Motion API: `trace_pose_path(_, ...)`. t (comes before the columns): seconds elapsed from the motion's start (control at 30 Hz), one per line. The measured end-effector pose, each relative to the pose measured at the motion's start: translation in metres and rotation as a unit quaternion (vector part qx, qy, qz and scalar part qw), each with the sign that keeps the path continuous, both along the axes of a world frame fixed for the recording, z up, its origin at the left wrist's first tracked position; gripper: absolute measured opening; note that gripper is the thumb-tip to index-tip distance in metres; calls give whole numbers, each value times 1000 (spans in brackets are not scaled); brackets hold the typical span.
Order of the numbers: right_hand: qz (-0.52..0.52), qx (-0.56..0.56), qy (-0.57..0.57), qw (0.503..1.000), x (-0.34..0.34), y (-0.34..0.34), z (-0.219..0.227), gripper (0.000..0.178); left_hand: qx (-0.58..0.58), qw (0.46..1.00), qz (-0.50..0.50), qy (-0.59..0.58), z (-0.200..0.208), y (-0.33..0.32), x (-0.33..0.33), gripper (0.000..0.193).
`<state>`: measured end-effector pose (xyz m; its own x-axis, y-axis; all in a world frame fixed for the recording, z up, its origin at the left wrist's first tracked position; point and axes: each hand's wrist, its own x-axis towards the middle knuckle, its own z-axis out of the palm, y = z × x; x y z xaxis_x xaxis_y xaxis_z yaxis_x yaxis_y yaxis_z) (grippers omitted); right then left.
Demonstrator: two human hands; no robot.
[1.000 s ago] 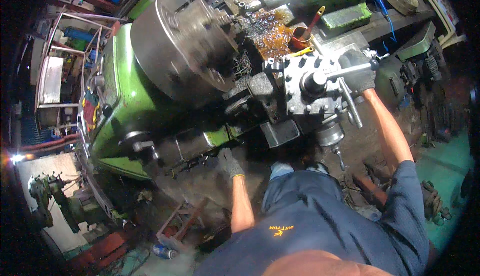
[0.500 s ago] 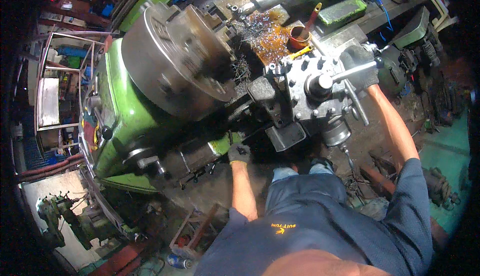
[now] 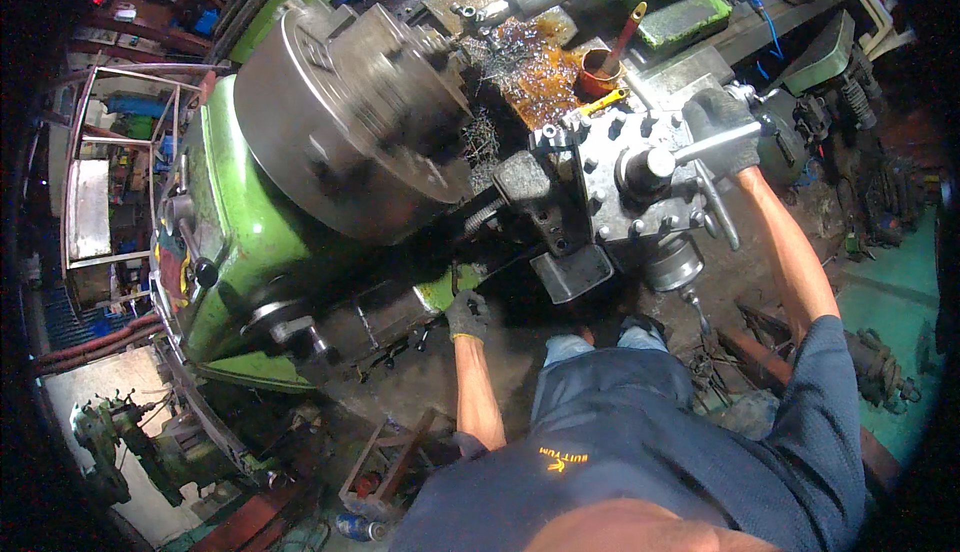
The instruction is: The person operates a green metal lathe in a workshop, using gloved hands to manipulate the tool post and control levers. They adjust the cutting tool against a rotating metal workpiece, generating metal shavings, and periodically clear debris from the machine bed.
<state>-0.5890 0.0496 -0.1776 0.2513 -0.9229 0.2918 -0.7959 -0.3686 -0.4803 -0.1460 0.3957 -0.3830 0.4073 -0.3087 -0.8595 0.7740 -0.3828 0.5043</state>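
A grey work glove covers my left hand (image 3: 468, 315), curled beside a small upright lever (image 3: 456, 277) on the green front of a lathe. What its fingers hold, if anything, is hidden. My gloved right hand (image 3: 725, 132) is bent over the far right side of the square tool post (image 3: 612, 167), fingers curled down. A silver clamping lever (image 3: 715, 141) with a dark knob crosses in front of that hand. What the right fingers grip beneath is out of sight. At left the big round chuck (image 3: 345, 122) looks smeared by rotation.
Metal chips (image 3: 482, 142) lie by the chuck, with more in brown fluid (image 3: 545, 72) behind the tool post. A reddish cup (image 3: 598, 74) holds a brush (image 3: 630, 32). A drill chuck with a bit (image 3: 680, 270) sticks out toward me. A metal frame (image 3: 375, 467) stands below left.
My left hand has shifted slightly left and turned, its back now showing more. My right hand stays at the tool post. The chuck remains blurred.
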Motion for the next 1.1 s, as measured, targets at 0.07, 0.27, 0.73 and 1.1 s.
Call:
trace_pose_path(0.07, -1, 1, 23, 1000, -1, 0, -2, 20, 7, 999, -28, 13, 2, -1, 1, 22)
trace_pose_path(0.27, -11, -18, 19, 1000, 4, 4, 4, 21, 38, 999, -17, 14, 7, -4, -2, 18)
trace_pose_path(0.73, 43, -78, 93, 992, -7, -5, -13, 24, 32, 995, -70, -70, -25, 26, -15, 23)
trace_pose_path(1.1, -10, -38, 69, 997, -10, 1, -13, 21, 128, 985, -118, -19, -212, 97, -42, 27)
